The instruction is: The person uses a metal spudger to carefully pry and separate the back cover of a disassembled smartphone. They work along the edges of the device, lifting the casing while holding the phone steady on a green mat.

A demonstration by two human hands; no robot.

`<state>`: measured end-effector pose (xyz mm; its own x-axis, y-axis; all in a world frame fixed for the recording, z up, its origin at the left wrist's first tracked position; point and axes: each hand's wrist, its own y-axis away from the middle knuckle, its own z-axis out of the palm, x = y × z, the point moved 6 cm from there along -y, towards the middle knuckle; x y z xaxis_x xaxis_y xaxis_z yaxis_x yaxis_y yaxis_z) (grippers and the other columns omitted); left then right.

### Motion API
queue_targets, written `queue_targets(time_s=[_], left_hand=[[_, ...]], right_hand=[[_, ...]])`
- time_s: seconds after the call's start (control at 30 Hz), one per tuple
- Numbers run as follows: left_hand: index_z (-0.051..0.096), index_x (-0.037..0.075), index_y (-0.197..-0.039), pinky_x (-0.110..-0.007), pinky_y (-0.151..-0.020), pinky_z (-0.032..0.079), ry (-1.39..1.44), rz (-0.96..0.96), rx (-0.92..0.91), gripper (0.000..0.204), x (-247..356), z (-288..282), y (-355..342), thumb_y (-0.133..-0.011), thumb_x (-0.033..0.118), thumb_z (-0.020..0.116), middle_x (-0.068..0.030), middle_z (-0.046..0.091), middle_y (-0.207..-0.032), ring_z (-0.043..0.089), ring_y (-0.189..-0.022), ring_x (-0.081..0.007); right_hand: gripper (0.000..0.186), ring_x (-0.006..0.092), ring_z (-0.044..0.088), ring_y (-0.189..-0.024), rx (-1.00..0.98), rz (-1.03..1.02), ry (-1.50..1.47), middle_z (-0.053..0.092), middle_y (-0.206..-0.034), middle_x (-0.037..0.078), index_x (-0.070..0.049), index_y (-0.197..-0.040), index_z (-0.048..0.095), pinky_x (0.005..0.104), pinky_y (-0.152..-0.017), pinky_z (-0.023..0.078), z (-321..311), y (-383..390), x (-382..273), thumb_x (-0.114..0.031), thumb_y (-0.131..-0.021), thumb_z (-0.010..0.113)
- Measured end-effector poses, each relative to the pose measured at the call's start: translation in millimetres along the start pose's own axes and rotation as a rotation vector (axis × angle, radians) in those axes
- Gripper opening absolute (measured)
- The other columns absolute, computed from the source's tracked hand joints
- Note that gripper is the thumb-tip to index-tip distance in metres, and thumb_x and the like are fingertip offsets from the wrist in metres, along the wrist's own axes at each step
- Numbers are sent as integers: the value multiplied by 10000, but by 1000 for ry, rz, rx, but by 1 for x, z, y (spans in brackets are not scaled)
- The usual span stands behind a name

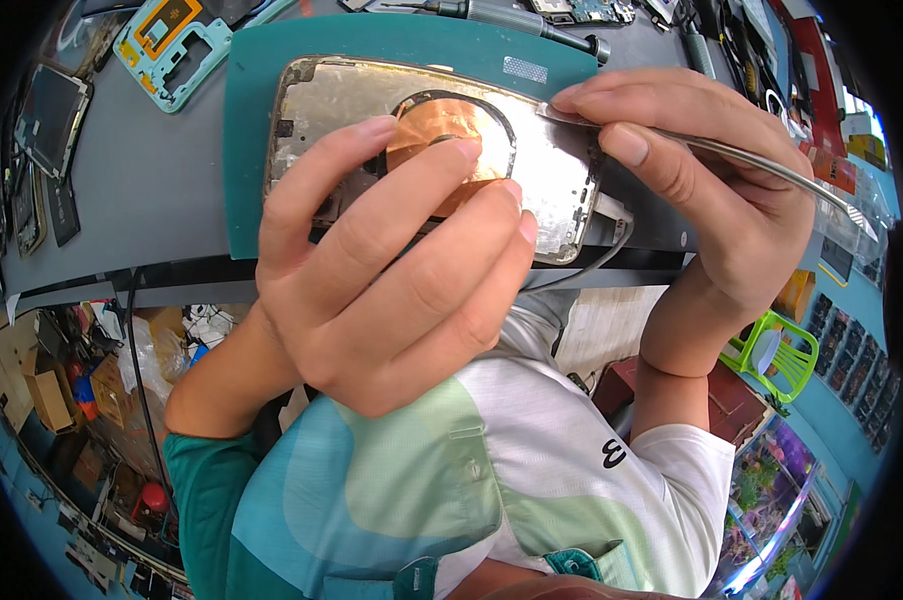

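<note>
My left hand (391, 270) grips a silver phone frame (541, 170) from below, fingers wrapped over its near side. A round copper-coloured coil (436, 125) lies in the frame's middle, partly under my fingertips. My right hand (701, 170) pinches metal tweezers (751, 160); their tip rests against the frame's upper right edge. The frame is held above a dark green work mat (261, 140) on a grey bench.
A teal phone frame with an orange part (171, 45) lies at the back left, dark phone panels (46, 120) at the far left. A screwdriver (521, 18) and a circuit board (586, 10) lie behind the mat. A green plastic chair (776, 350) and boxes (51, 385) stand below the bench.
</note>
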<state>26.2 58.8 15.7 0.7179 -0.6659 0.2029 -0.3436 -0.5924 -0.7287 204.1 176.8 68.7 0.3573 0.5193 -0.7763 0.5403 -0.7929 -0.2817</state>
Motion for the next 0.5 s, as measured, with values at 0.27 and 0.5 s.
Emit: queue_targets(time_s=[0.27, 0.5], left_hand=[[837, 129, -1199, -555, -1111, 576, -7, -6, -9, 275, 0, -1, -1, -962, 170, 702, -49, 806, -1275, 769, -1230, -287], [839, 123, -1199, -553, -1109, 575, -6, 0, -11, 264, 0, -1, -1, -1004, 207, 681, -50, 806, -1275, 769, -1229, -285]], right_hand=[[218, 359, 820, -1002, -79, -19, -5, 857, -1004, 242, 97, -989, 858, 438, -969, 639, -5, -4, 6, -76, -867, 805], [211, 364, 820, -1007, -49, 13, -34, 856, -1011, 246, 104, -1000, 854, 430, -963, 640, -4, -2, 6, -55, -874, 796]])
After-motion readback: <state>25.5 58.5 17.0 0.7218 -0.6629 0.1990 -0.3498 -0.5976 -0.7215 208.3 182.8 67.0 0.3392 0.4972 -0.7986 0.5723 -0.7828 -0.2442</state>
